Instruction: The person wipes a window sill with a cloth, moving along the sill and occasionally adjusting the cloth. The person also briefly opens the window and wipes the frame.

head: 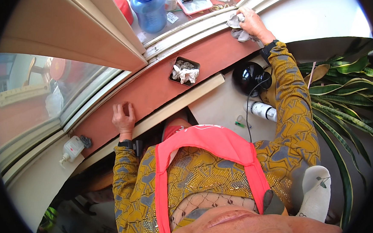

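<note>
My right hand [252,22] grips a crumpled grey cloth [239,28] at the window track [197,26], near the far right end of the red sill [158,81]. My left hand [123,118] rests on the left part of the sill with fingers bent and nothing seen in it. Between the hands, a small dark square tray [172,78] stands on the sill, holding crumpled white tissue [185,75] and grey lumps. Left of my left hand, a white pump bottle [72,148] lies beside a dark scouring pad [86,141].
Behind the track stand a blue plastic bottle [150,14] and a pink-edged tray [198,2]. A sliding window frame [72,33] reaches over the left side. Near my right arm are a round black object [246,77], a white bottle [259,109], a thin cable and snake plants [342,91].
</note>
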